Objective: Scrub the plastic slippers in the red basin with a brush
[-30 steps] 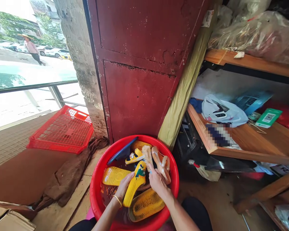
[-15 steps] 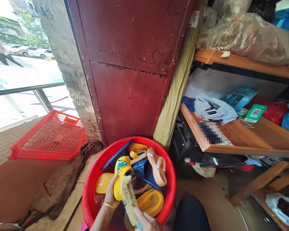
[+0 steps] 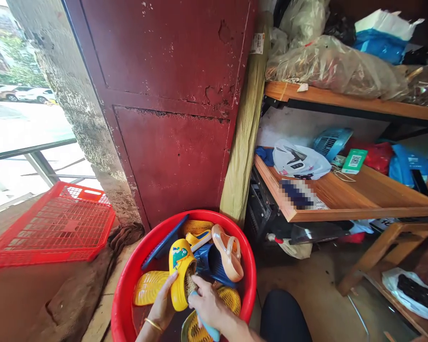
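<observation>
Crate, red plastic, lies on the floor at our left, near a concrete pillar and a dark red steel door. Below, in a red basin of slippers, our left hand grips a yellow clog; our right hand closes round a blue-handled brush, its bristles inside the clog. Wooden shelves hold plastic bags at right.

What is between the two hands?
In the head view, a yellow slipper lies between the left hand and right hand, with a scrubbing brush pressed into its opening.
</observation>
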A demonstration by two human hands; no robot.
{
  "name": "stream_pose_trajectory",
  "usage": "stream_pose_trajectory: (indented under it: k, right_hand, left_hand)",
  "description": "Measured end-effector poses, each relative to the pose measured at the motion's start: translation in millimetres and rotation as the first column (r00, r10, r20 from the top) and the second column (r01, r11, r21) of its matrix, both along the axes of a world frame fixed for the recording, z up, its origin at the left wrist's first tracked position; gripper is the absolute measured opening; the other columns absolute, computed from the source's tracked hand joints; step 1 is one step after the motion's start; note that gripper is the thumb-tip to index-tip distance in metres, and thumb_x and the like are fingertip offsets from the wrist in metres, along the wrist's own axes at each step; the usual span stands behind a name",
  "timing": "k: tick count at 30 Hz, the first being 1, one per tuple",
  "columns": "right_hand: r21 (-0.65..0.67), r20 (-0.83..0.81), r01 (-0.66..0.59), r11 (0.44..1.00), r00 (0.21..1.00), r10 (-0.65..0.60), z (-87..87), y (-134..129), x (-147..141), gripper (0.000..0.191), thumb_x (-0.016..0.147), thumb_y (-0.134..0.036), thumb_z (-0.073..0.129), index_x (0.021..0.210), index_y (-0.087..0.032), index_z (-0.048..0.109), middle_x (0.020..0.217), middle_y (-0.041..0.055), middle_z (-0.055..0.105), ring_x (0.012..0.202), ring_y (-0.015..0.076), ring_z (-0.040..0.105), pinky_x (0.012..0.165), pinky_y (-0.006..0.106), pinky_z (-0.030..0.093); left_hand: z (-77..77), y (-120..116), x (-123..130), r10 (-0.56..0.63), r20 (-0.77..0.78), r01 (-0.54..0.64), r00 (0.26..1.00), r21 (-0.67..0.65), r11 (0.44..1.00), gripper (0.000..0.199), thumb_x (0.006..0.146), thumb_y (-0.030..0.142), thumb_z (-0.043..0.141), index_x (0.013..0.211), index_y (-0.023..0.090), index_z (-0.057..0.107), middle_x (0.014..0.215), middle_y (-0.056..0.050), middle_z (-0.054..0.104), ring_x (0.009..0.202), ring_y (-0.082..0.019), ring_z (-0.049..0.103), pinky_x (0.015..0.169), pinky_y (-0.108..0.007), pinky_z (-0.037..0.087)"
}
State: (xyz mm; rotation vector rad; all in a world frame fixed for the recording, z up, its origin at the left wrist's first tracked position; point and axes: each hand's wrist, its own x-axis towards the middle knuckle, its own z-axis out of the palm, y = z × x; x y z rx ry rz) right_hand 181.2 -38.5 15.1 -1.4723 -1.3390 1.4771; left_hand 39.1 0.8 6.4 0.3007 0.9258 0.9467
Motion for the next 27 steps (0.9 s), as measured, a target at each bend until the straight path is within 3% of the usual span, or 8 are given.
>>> stream_pose_trajectory:
  k: [2, 4, 7, 10, 15, 18, 23, 27]
  right_hand:
    - [0.029, 0.001, 0.047, 0.998, 0.999, -0.047, -9.2, 4, -4, 0.059, 0.083, -0.021, 0.052, 0.142, -0.020, 0.057, 0.083, -0.0028, 0.059, 0.039, 0.0054, 0.045, 0.037, 0.018, 0.040]
    - [0.036, 0.015, 0.010, 0.999, 1.000, -0.011, -9.2, 6, -2, 0.051, 0.082, -0.020, 0.049, 0.131, -0.020, 0.063, 0.079, -0.0036, 0.058, 0.038, 0.0058, 0.044, 0.037, 0.018, 0.040]
    - [-0.016, 0.086, -0.179, 0.984, 0.980, 0.180, 7.4, 9, 15, 0.047, 0.081, -0.021, 0.050, 0.125, -0.022, 0.067, 0.077, -0.0048, 0.059, 0.038, 0.0063, 0.047, 0.039, 0.018, 0.040]
    - [-0.086, 0.200, -0.384, 0.919, 0.897, 0.394, 28.3, 4, 40, 0.055, 0.080, -0.020, 0.053, 0.134, -0.026, 0.064, 0.074, -0.0062, 0.061, 0.042, 0.0082, 0.050, 0.043, 0.019, 0.041]
    - [-0.101, 0.272, -0.576, 0.811, 0.768, 0.579, 33.2, -26, 66, 0.047, 0.079, -0.014, 0.056, 0.121, -0.029, 0.071, 0.068, -0.0075, 0.060, 0.054, 0.0101, 0.055, 0.050, 0.016, 0.038]
    - [-0.110, 0.241, -0.529, 0.841, 0.807, 0.539, 21.6, -35, 61, 0.047, 0.079, -0.012, 0.054, 0.120, -0.028, 0.071, 0.067, -0.0073, 0.058, 0.051, 0.0092, 0.053, 0.048, 0.016, 0.037]
    - [-0.068, 0.175, -0.215, 0.974, 0.959, 0.223, -0.2, -6, 27, 0.055, 0.084, -0.019, 0.052, 0.138, -0.025, 0.061, 0.069, -0.0069, 0.057, 0.041, 0.0087, 0.048, 0.041, 0.018, 0.039]
    - [-0.050, 0.127, -0.143, 0.988, 0.981, 0.148, -7.7, 11, 20, 0.059, 0.085, -0.021, 0.051, 0.144, -0.023, 0.057, 0.073, -0.0050, 0.061, 0.038, 0.0084, 0.049, 0.039, 0.018, 0.040]
  left_hand:
    - [-3.2, -1, 2, -0.050, -0.010, 0.051, 0.999, 0.043, 0.998, 0.051, 0.075, 0.034, 0.080, 0.120, 0.014, 0.069, 0.094, -0.013, 0.081, 0.077, -0.030, 0.078, 0.063, -0.036, 0.062]
    - [-5.1, -2, 3, -0.042, -0.032, 0.043, 0.999, 0.059, 0.997, 0.057, 0.075, 0.038, 0.082, 0.125, 0.015, 0.068, 0.096, -0.012, 0.082, 0.076, -0.029, 0.078, 0.060, -0.034, 0.060]
    - [-4.7, -2, 1, -0.012, -0.010, 0.012, 1.000, 0.041, 0.999, 0.057, 0.080, 0.046, 0.078, 0.126, 0.013, 0.069, 0.102, -0.013, 0.082, 0.087, -0.032, 0.079, 0.071, -0.037, 0.063]
    - [-5.2, -2, -4, 0.045, 0.005, -0.045, 0.999, -0.005, 0.999, 0.055, 0.083, 0.047, 0.075, 0.126, 0.012, 0.069, 0.100, -0.014, 0.082, 0.094, -0.033, 0.079, 0.082, -0.041, 0.064]
    - [-12.9, 5, -9, 0.174, -0.086, -0.181, 0.981, -0.075, 0.981, 0.046, 0.086, 0.044, 0.072, 0.118, 0.011, 0.071, 0.086, -0.012, 0.082, 0.077, -0.028, 0.079, 0.074, -0.037, 0.064]
    - [-16.6, 12, -7, 0.174, -0.144, -0.183, 0.974, -0.049, 0.982, 0.044, 0.089, 0.046, 0.069, 0.117, 0.012, 0.072, 0.082, -0.010, 0.081, 0.066, -0.024, 0.076, 0.065, -0.033, 0.063]
    - [-22.8, 10, 7, 0.012, -0.205, -0.003, 0.979, 0.043, 0.999, 0.050, 0.078, 0.050, 0.079, 0.112, 0.014, 0.073, 0.084, -0.010, 0.080, 0.063, -0.024, 0.074, 0.054, -0.030, 0.058]
    - [-29.8, 9, 11, -0.006, -0.282, 0.047, 0.960, 0.140, 0.989, 0.058, 0.065, 0.051, 0.088, 0.107, 0.015, 0.072, 0.088, -0.010, 0.080, 0.066, -0.024, 0.073, 0.058, -0.031, 0.058]
